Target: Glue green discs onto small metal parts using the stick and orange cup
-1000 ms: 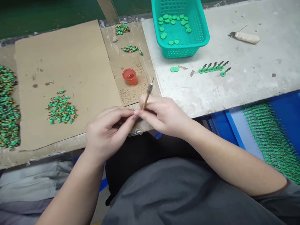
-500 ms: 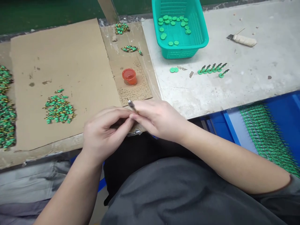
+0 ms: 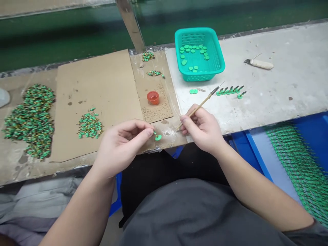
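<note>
Head view looks down on a person seated at a workbench, both bare forearms reaching forward over a dark lap. Left hand (image 3: 120,145) hovers at the bench's front edge with thumb and forefinger pressed together on the stem of a small green part (image 3: 157,136); the part's round disc hangs just past the fingertips, to their right and slightly below, clear of the palm. Right hand (image 3: 202,128) sits near it, apart from the left, its fingers pinching the lower end of a thin wooden-handled brush (image 3: 198,108). That brush slants up and away to the right, its dark tip close to a row of green parts (image 3: 230,91) lying on the grey bench top (image 3: 282,85).

Between the hands and farther back stands a small orange cup (image 3: 153,97) on a strip of cardboard (image 3: 102,85). A small heap of green pieces (image 3: 89,124) lies on the cardboard left of the left hand, with a larger heap (image 3: 32,118) beyond it. A teal basket (image 3: 220,65) holding green discs stands at the back. A blue tray (image 3: 256,153) by the right forearm carries rows of green parts.
</note>
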{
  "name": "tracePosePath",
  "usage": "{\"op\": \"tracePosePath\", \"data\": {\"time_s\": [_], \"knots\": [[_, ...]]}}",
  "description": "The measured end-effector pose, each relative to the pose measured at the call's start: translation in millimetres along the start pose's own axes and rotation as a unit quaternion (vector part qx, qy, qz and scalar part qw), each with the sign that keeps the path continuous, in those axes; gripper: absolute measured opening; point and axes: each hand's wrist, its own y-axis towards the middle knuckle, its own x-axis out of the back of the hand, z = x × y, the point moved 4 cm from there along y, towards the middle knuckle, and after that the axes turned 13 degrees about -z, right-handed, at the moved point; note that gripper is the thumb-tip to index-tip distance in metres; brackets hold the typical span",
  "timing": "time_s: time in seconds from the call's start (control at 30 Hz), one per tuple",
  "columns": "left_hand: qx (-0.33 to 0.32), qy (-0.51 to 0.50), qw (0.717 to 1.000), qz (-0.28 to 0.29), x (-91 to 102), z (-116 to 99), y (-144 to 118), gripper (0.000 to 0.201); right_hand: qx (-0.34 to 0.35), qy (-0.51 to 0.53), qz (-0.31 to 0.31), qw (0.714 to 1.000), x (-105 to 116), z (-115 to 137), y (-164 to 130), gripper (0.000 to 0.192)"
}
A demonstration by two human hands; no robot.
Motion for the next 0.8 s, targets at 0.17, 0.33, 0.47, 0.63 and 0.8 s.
{"op": "tracePosePath", "data": {"time_s": [0.17, 0.33, 0.47, 0.63, 0.8], "knots": [[0.010, 0.001, 0.999, 0.030, -0.4, -4, 1, 0.020, -0.020, 0.009, -0.004, 1.000, -1, 0, 1, 0.042], [-0.122, 0.097, 0.987, -0.031, -2.9, 6, -10, 0.012, 0.127, -0.072, 0.068, 0.987, -8, 11, -5, 0.026], [-0.221, 0.138, 0.965, -0.024, -7.4, 13, -19, 0.010, 0.243, -0.117, 0.128, 0.954, -27, 17, -10, 0.025], [-0.237, 0.140, 0.961, -0.035, -6.5, 18, -21, 0.007, 0.264, -0.158, 0.152, 0.939, -42, 16, -6, 0.025], [-0.240, 0.137, 0.960, -0.038, -6.4, 17, -20, 0.007, 0.274, -0.168, 0.166, 0.932, -45, 15, -3, 0.028]]}}
